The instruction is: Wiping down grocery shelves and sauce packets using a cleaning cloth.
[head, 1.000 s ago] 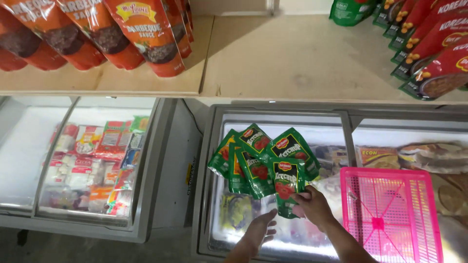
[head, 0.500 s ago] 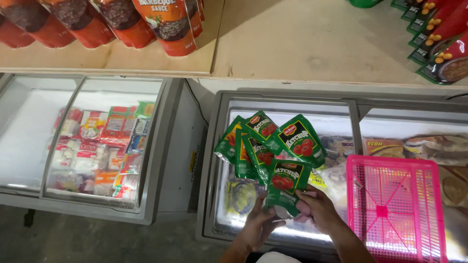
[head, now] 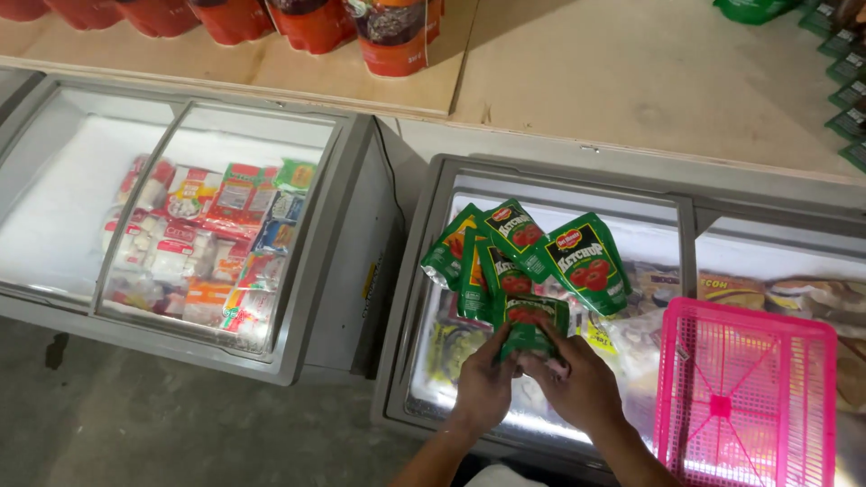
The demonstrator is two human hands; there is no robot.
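Holding a fan of green sauce pouches over the glass lid of the right-hand chest freezer, we are keeping them bunched at their lower ends so that the tops are splaying outward and each printed front is staying visible. That is, we judge, why they are being gripped low: one pinch point is letting several pouches spread like cards.

Our left hand is curling around the lower left of the bundle, its fingers closed against the front pouch and touching it. Our right hand is coming in from the other side, its fingers folded together over the bottom edge of the same pouch. Both hands are clamping on the pouches; neither is lying open. How many pouches each hand is bearing we cannot tell, since they are overlapping.

The bundle is hovering above the freezer glass, and whether its lowest edge is touching the lid we cannot say. Frozen packs are showing dimly beneath the pane. Just beside our right hand a pink plastic basket is resting upside down on the freezer top, apart from the pouches. Well to the left, a second chest freezer is holding coloured packets under its sliding glass. Above both, a wooden shelf is carrying red pouches at its left end, near the edge.
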